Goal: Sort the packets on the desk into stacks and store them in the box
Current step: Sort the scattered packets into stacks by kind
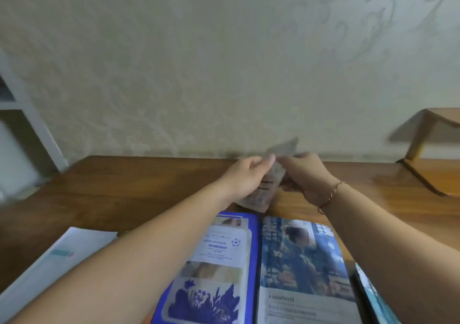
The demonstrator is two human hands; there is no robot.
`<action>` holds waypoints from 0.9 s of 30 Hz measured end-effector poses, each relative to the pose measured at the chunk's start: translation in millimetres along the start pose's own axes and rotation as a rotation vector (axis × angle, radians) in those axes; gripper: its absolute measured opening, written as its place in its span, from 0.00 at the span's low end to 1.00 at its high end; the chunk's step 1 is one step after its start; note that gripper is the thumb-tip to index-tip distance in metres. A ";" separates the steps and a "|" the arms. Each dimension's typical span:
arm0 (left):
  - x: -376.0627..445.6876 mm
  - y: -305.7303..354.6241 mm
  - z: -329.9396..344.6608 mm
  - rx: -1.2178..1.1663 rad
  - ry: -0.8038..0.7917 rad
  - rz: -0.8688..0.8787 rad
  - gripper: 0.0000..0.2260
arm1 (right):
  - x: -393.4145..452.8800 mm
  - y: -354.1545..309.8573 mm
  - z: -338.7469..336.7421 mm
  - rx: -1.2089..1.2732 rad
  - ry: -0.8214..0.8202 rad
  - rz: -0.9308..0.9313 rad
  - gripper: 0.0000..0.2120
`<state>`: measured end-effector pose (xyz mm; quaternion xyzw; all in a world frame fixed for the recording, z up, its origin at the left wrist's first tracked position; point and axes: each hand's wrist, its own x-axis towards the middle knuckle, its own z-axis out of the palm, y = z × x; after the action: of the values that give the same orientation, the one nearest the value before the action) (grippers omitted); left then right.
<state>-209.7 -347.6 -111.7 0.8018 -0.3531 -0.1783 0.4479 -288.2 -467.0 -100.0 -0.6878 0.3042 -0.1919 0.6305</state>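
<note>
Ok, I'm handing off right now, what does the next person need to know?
Left hand and right hand: both grip one grey packet, lifted above the desk.
Near edge: blue floral packet beside a blue portrait packet; another teal one at far right; white sheet at left.
No box in view; nothing visibly stored.
Left: place the grey packet, stack, box everything.

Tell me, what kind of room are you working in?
Probably a room in a home: a wooden desk against patterned wallpaper, a small wooden shelf on the right, packets laid out.
</note>
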 end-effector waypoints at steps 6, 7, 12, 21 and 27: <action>-85.4 57.9 -13.8 -0.867 0.029 0.034 0.14 | -96.5 -36.3 -16.8 -0.145 0.049 -0.486 0.17; -103.0 59.8 -16.8 -0.921 0.039 0.008 0.14 | -110.6 -35.8 -28.2 -0.221 0.191 -0.570 0.09; -198.8 61.8 -11.6 -1.003 -0.068 -0.112 0.13 | -190.7 -22.8 -75.8 -0.033 -0.102 -0.314 0.18; -304.8 37.2 19.4 -0.961 -0.175 -0.177 0.14 | -292.3 39.2 -95.6 -0.058 -0.219 -0.226 0.23; -348.1 18.8 16.7 -1.101 -0.043 -0.316 0.23 | -293.3 69.0 -103.0 -0.357 -0.232 -0.276 0.24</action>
<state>-466.5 -111.3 -115.3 0.4896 -0.0931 -0.4167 0.7602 -584.5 -352.0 -119.3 -0.8408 0.1621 -0.1391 0.4974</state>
